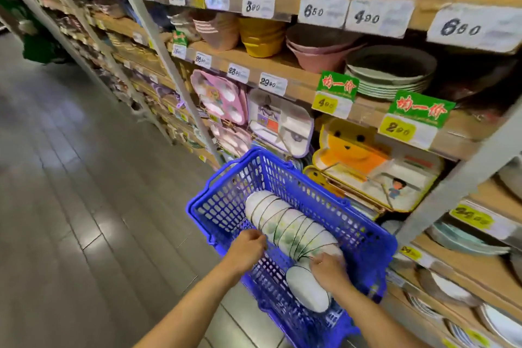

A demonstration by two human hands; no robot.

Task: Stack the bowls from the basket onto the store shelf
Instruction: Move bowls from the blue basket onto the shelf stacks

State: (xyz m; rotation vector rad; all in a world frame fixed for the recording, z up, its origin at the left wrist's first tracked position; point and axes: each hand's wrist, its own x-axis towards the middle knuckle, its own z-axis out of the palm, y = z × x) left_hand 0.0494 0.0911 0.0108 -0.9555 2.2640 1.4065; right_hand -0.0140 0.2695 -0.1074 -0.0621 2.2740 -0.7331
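A blue plastic basket (364, 237) stands on the floor by the store shelf (299, 76). Inside it lies a long row of nested white bowls (285, 223) with green marks and dark rims, on its side. My left hand (248, 241) grips the row from its left side near the middle. My right hand (327, 267) curls over the near part of the row, fingers on the bowl rims. The nearest bowl's base (308, 288) shows in front of my right hand.
The shelf (299, 76) carries stacks of pink (217, 31), yellow (261, 35) and grey bowls and green plates (392, 76), with price tags along its edges. Children's divided trays (367, 161) hang below. Lower shelves at right hold plates. Grey tiled floor (84, 178) stretches left.
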